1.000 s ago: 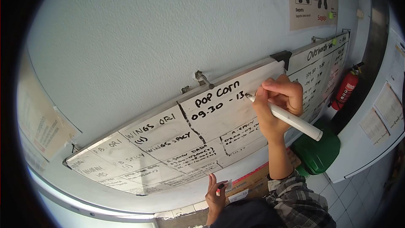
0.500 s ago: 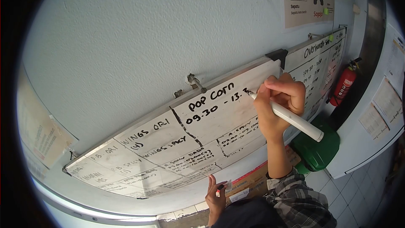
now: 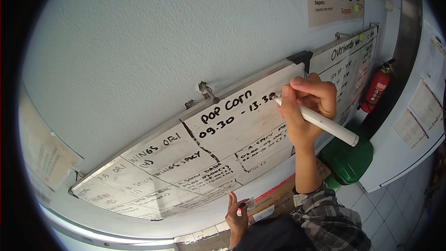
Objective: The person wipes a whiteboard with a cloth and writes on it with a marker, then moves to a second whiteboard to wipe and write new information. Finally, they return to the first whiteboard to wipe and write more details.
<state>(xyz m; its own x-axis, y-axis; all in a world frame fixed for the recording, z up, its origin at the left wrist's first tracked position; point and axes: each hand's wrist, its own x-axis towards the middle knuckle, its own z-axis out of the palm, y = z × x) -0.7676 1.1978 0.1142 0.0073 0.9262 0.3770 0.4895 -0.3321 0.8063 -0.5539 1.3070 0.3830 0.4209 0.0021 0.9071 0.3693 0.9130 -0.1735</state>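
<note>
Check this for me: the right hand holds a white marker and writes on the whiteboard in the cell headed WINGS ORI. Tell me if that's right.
Not quite: the cell is wrong. In the head view the right hand holds the white marker with its tip on the whiteboard in the cell headed POP CORN, at the end of the line of times below that heading.

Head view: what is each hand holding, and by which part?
Right hand grips the white marker near its writing end, tip on the whiteboard. Left hand pinches a small item, unidentifiable.
</note>
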